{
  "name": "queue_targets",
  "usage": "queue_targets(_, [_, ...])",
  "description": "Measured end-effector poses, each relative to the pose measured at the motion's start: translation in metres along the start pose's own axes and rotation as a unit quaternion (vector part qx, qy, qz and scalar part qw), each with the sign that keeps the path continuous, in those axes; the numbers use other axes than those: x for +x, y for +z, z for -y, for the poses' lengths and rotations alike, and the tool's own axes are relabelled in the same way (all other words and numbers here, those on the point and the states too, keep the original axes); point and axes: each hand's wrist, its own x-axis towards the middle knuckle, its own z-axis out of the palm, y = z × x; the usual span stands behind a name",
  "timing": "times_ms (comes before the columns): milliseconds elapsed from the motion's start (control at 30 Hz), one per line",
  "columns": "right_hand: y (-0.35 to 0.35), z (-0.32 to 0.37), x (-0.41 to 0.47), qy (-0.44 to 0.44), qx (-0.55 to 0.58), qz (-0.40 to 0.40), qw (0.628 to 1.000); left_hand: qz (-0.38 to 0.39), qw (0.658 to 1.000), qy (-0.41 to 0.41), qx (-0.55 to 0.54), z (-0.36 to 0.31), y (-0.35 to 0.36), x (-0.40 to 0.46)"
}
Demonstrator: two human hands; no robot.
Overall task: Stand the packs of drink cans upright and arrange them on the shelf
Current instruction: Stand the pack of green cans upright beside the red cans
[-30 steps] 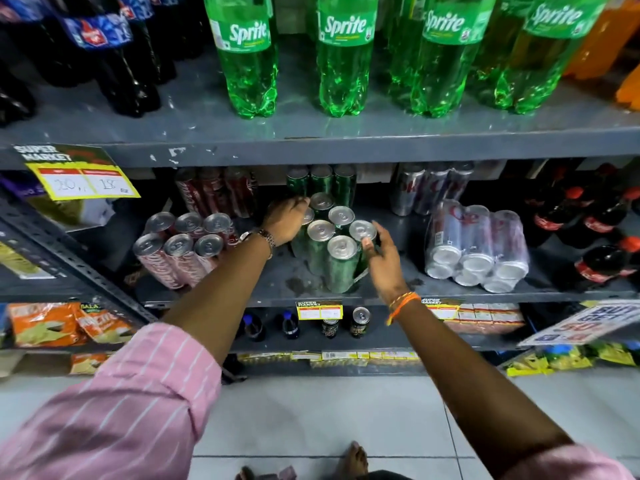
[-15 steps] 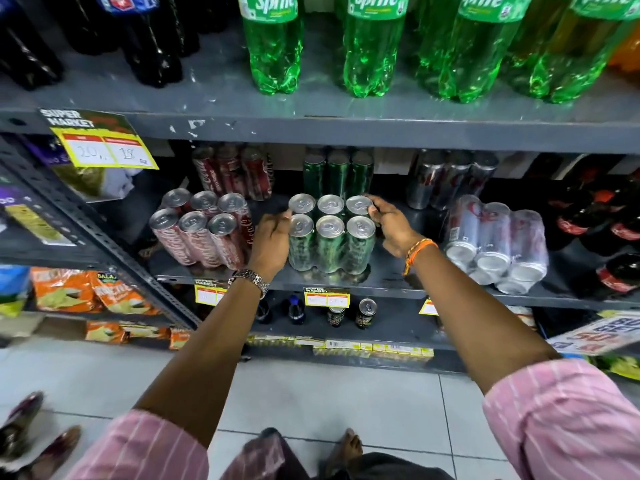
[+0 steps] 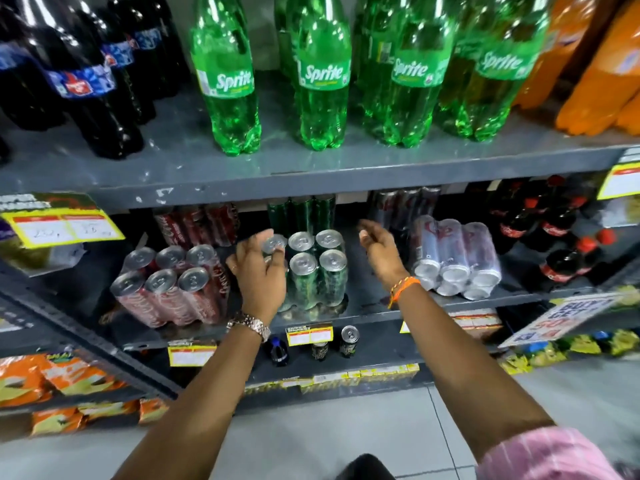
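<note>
Standing upright: shrink-wrapped green can pack (image 3: 317, 268), left hand (image 3: 259, 271) open against it; right hand (image 3: 381, 251) open, empty. Silver can pack (image 3: 453, 258) remains toppled.

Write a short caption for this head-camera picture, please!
Left hand at the upright green can pack, right hand open beside it.

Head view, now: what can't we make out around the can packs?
- Green can pack: front-left can hidden behind the left hand.
- Back-row packs: tops cut off by the upper shelf edge.
- Price tag: figures blurred.
- Silver can pack: label unreadable through glare.
</note>
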Motion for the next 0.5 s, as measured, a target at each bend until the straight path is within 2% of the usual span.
queue_targets(133, [-0.045, 0.008, -0.009, -0.102, -0.037, -0.122, 0.987, -0.033, 0.994, 0.102, 0.007, -0.046, 0.024, -0.022])
queue_targets(200, [-0.077, 0.014, -0.009, -0.113, -0.041, -0.164, 0.979, -0.003, 0.99, 0.138, -0.02, -0.068, 0.046, -0.031])
queue_targets(300, [-0.125, 0.015, -0.006, -0.113, -0.062, -0.196, 0.972, 0.084, 0.984, 0.146, -0.057, -0.093, 0.085, -0.041])
queue_targets(400, [-0.171, 0.006, -0.002, -0.095, -0.101, -0.238, 0.961, 0.181, 0.977, 0.103, -0.043, -0.112, 0.128, -0.044])
queue_targets(500, [-0.21, -0.001, 0.002, -0.065, -0.141, -0.25, 0.956, 0.266, 0.963, -0.021, -0.04, -0.124, 0.179, -0.036])
